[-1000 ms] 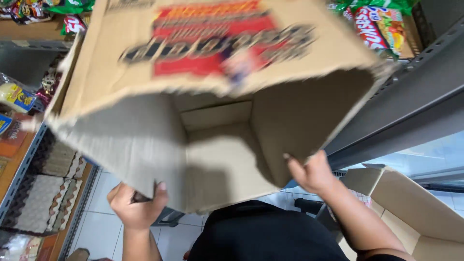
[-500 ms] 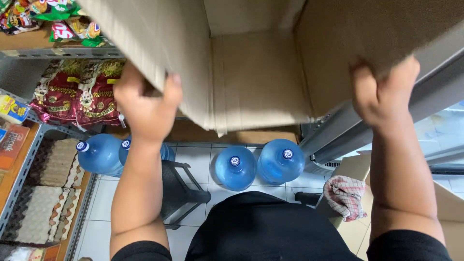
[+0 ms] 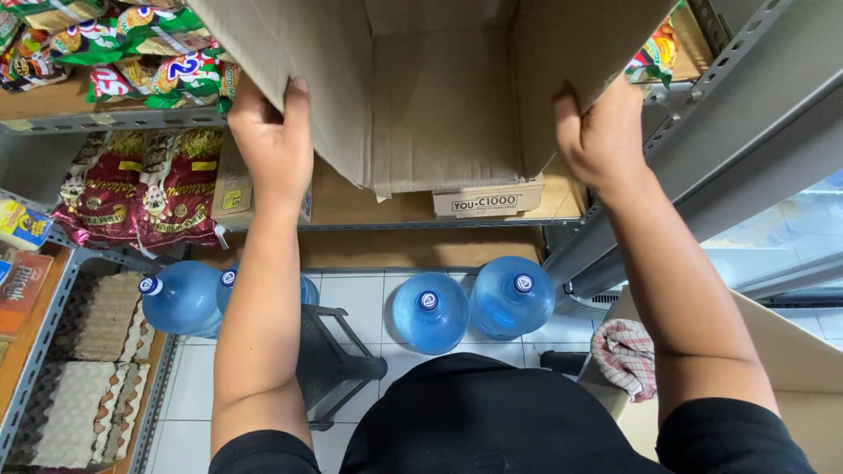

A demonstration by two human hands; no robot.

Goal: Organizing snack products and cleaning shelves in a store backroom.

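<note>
Since the frame 0.5 s before, the large open brown cardboard box (image 3: 439, 88) sat slightly higher, above the shelf. The left hand (image 3: 272, 140) and right hand (image 3: 606, 132) clamped its side walls, fingers wrapped closed. It could slip (only palm pressure) onto 4 blue water jugs (image 3: 430, 312) below.

Small grocery shop or its stockroom. Grey metal shelving (image 3: 720, 114) stacked with bright green and red snack packets (image 3: 132, 53), grey cardboard egg trays (image 3: 79, 386) lower left. Big blue plastic water jugs (image 3: 430, 312) lined up on white floor tiles (image 3: 369, 298).
</note>
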